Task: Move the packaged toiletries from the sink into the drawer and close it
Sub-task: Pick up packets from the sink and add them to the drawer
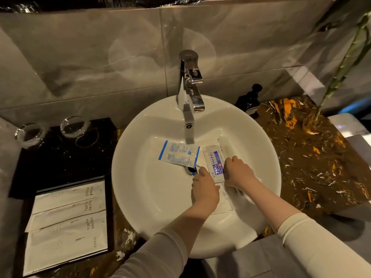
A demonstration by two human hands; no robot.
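A round white sink (140,189) holds several flat packets. A clear packet with blue edges (178,154) lies over the drain. To its right lies a white wipe sachet marked 75% (214,162). My left hand (204,189) and my right hand (239,173) both reach into the basin and pinch this sachet at its near end, left and right of it. More white packets (224,199) lie underneath, partly hidden by my hands. An open black drawer or tray (109,207) at the left holds white sleeves (68,215) printed TOOTH BRUSH and COMB.
A chrome tap (190,85) rises behind the basin. Two upturned glasses (75,125) stand on a black mat at the left. A dark bottle (249,101) and a plant stem in a glass vase (313,121) stand on the marbled counter at the right.
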